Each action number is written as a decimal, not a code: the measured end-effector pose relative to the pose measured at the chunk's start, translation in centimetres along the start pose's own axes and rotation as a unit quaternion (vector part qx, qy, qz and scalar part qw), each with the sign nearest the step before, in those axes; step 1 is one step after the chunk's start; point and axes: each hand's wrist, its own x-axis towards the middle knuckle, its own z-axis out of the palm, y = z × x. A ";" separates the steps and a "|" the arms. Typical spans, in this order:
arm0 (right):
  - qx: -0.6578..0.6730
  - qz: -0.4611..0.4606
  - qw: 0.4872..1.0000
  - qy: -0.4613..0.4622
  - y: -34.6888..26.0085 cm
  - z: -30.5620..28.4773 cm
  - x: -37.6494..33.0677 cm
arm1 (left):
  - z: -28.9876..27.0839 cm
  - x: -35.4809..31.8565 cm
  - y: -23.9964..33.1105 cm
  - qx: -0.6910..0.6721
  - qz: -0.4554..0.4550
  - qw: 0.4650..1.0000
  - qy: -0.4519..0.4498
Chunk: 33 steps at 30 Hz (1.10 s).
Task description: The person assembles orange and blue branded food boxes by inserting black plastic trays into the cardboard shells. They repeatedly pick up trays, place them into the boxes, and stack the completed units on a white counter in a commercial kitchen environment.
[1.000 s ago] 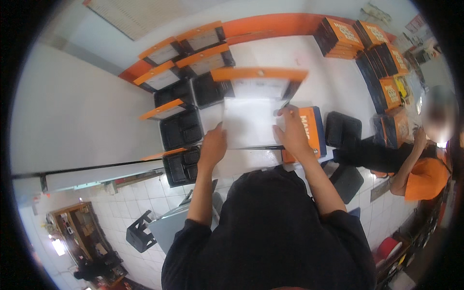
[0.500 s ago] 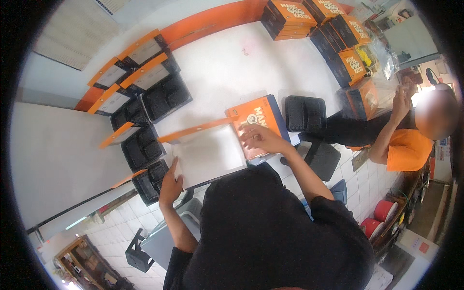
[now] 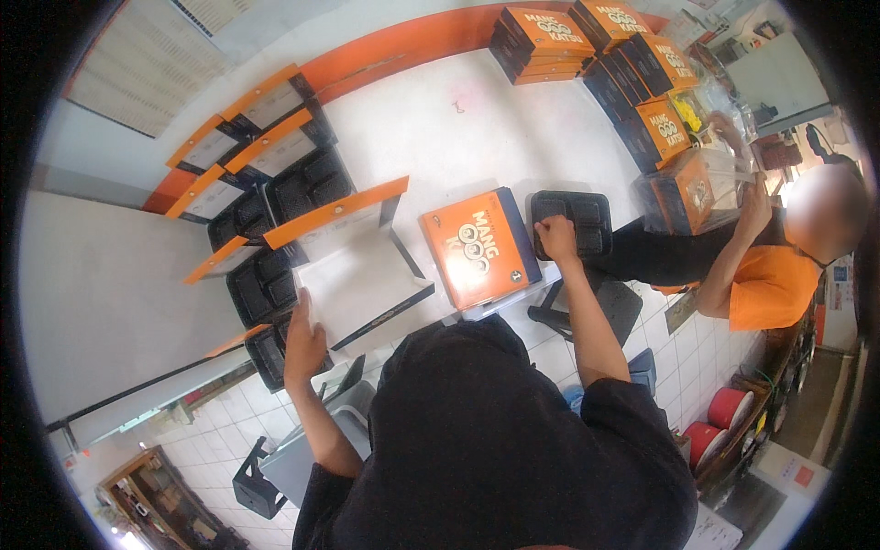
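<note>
An open cardboard box, white inside with an orange lid flap raised at the back, lies on the table in front of me. At its left side, my left hand grips the wall with thumb and fingers. Right of it is a stack of flat orange and dark blue boxes. Just beyond the stack sits a black compartment tray. My right hand is closed at that tray's left part, and its fingertips are partly hidden.
On the left, several open boxes hold black compartment trays. Closed boxes are stacked at the back right. At the right, a co-worker in an orange shirt handles a clear plastic bag beside a box. A black stool stands below the table edge.
My right hand has moved right from the open box to the black tray. The open box has shifted left, and its flap stands apart from the stack. The co-worker's hands have moved apart.
</note>
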 end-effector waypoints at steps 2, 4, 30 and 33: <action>-0.011 -0.024 0.999 0.019 0.7 0.3 -0.1 | 0.1 0.0 0.1 -0.002 0.002 1.000 -0.006; -0.038 -0.031 0.999 0.023 0.6 0.2 -0.1 | 0.2 0.1 0.3 -0.007 0.006 1.000 -0.012; -0.052 -0.413 0.883 -0.218 -38.6 9.2 -14.9 | 11.5 4.0 -7.4 -0.051 0.073 0.990 0.108; 0.068 -0.347 0.912 -0.206 -37.2 14.3 -13.3 | 10.9 4.1 -5.6 -0.143 0.060 0.972 0.179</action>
